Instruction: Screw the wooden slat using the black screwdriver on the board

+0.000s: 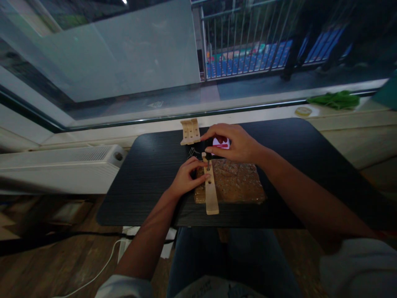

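A pale wooden strip with holes lies across a brown block wrapped in clear film, its near end jutting past the block's front edge. Fingers and thumb of my left hand are closed on the strip's left side near the holes. Above the strip's far part, my right hand grips a small dark-handled screwdriver between thumb and fingers. Its thin shaft points down at one of the holes; whether the tip sits inside is too small to tell.
Several pale wooden pieces with holes stand at the back of the black table. Small metal screws lie before them, and a lit screen shows behind my right hand. A tape roll and green cloth-like bundle rest on the windowsill.
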The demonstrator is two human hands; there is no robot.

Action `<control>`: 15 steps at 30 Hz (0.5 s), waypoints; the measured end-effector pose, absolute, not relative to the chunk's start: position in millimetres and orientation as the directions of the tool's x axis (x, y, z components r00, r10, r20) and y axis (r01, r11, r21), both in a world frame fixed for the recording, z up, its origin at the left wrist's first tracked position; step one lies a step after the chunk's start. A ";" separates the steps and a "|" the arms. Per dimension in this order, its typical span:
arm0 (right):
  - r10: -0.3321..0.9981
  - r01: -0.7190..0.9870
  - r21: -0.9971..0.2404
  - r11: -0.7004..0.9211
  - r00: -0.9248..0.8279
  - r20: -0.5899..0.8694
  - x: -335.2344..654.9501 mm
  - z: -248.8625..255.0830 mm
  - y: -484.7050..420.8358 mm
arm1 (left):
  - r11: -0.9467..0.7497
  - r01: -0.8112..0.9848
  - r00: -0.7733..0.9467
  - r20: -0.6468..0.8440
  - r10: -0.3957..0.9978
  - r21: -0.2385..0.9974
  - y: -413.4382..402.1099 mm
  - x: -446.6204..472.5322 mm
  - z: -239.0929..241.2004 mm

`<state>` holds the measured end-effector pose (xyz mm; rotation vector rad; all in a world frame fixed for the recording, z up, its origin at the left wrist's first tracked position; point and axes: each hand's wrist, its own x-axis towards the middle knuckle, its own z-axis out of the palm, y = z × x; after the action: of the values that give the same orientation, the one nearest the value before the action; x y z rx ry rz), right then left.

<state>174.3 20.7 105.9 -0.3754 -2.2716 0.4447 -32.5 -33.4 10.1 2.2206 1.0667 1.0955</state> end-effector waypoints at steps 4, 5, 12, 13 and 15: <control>0.362 0.111 -0.414 0.903 -0.714 0.599 180.1 110.6 21.4 | -0.594 0.454 0.385 0.455 0.803 0.664 -33.1 -33.2 8.5; 0.367 0.106 -0.431 0.896 -0.723 0.586 180.7 111.3 21.4 | -0.594 0.454 0.385 0.455 0.803 0.664 -33.1 -33.2 8.3; 0.439 0.102 -0.573 0.813 -0.753 0.490 180.0 112.7 19.5 | -0.589 0.456 0.386 0.449 0.806 0.667 -33.1 -33.3 8.4; 0.440 0.095 -0.582 0.808 -0.755 0.486 179.7 112.7 19.5 | -0.588 0.455 0.385 0.447 0.807 0.669 -33.1 -33.2 8.6; 0.438 0.084 -0.593 0.801 -0.758 0.483 179.3 112.8 19.6 | -0.584 0.454 0.383 0.444 0.810 0.673 -33.1 -33.0 8.9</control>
<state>179.3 19.6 112.8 -0.3839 -2.3570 0.7376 -33.0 -33.1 8.9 2.2030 1.0886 1.0754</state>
